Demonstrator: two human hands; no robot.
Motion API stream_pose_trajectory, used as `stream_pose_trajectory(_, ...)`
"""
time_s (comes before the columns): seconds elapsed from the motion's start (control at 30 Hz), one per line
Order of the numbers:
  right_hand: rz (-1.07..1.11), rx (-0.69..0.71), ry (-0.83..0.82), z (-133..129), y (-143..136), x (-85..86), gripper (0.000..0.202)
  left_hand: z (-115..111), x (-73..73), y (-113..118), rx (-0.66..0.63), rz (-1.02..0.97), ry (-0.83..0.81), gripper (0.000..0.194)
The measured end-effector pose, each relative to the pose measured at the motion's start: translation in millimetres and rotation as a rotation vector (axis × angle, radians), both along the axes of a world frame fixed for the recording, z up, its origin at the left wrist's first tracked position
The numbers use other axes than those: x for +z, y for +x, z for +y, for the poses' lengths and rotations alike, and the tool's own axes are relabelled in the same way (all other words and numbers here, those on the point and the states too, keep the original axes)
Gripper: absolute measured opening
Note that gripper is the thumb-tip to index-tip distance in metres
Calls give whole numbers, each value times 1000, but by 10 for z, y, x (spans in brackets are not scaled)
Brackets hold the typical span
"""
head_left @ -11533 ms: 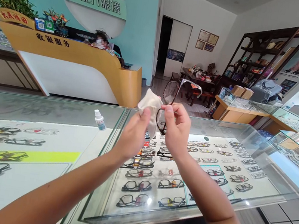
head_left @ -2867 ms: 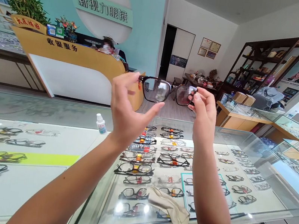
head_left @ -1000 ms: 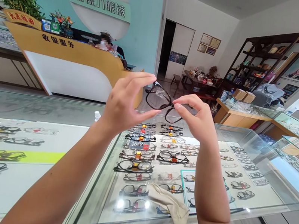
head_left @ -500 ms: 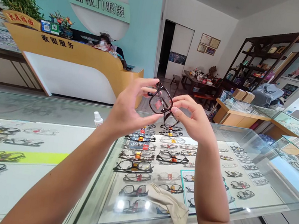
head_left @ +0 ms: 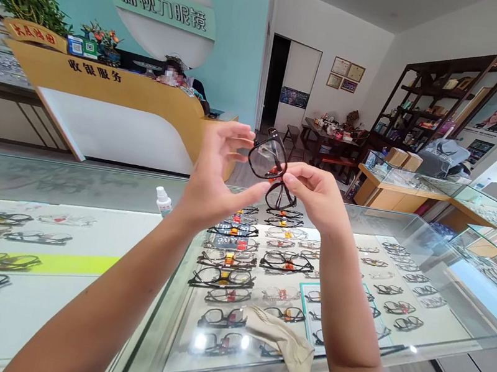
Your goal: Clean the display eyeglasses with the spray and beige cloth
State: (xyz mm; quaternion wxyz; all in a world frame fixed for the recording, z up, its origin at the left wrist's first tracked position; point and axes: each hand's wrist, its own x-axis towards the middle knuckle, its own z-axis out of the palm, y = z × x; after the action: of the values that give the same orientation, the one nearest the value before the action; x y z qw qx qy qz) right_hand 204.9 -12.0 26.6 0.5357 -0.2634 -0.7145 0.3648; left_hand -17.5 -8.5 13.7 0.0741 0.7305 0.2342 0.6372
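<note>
A pair of dark-framed eyeglasses (head_left: 268, 156) is held up over the glass counter, tilted so one lens sits above the other. My right hand (head_left: 318, 199) pinches the frame near its bridge between thumb and fingers. On the other side, my left hand (head_left: 213, 177) is spread, its thumb stretched out under the upper lens and its fingers beside the rim. Whether those fingertips touch the frame is hard to make out. Below, a beige cloth (head_left: 283, 341) lies on the counter's front edge.
Rows of eyeglasses (head_left: 227, 278) show through the glass display counter (head_left: 161, 317). A white spray bottle (head_left: 164, 201) stands left of my wrist. Beyond are a yellow-and-white reception desk (head_left: 131, 120) with a person (head_left: 193, 85) behind it, and a dark wooden shelf (head_left: 433, 92).
The eyeglasses have turned slightly and shifted a little left. My left thumb and fingers have spread apart from the frame, while my right hand keeps its pinch.
</note>
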Motion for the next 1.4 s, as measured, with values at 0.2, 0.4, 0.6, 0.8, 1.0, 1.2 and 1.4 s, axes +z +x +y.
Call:
stream_pose_trajectory(0.2,48,-233,133,32,-80,-73,36,-213,-45,192,246,10,22,14)
stream_pose_trajectory(0.4,-67,-512,404,-191,-308,-80,13,-259,-44,269,69,-56,-342,28)
stream_pose_trajectory(0.6,-195,-646,512,-285,-399,-115,12,-205,12,214,-64,-173,-506,34)
stream_pose_trajectory(0.8,-312,-715,474,-378,-222,-247,11,-190,-38,322,-166,-115,-624,37)
stream_pose_trajectory(1.0,-295,-565,271,-499,120,-503,16,-69,-268,498,-132,76,-694,32)
stream_pose_trajectory(1.2,50,-362,-42,-241,459,-791,24,51,-482,585,-42,249,-722,23)
stream_pose_trajectory(1.4,224,-549,-230,305,962,-1268,31,58,-500,599,81,436,-695,22)
